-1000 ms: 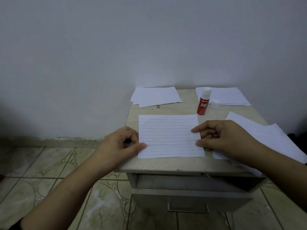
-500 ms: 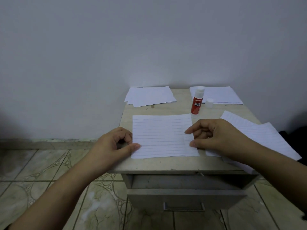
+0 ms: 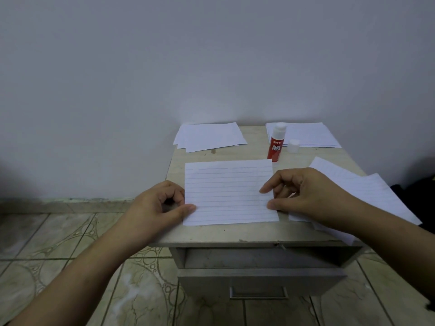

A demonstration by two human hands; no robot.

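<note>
Centrally, the sheet (image 3: pixel 229 192) lies flat on the table (image 3: pixel 235 234); left hand (image 3: pixel 157 208) and right hand (image 3: pixel 303 194) each pinch a side edge. Glue stick (image 3: pixel 275 144) stands just behind, cap (image 3: pixel 293 146) beside; papers (image 3: pixel 367 191) lie right.

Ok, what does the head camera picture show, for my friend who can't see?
A left hand and right hand hold the side edges of a lined sheet on a small table. Behind it stand a glue stick and white cap.

Glue stick (image 3: pixel 275 147) upright beside its white cap (image 3: pixel 293 145) on the table (image 3: pixel 235 234)
</note>
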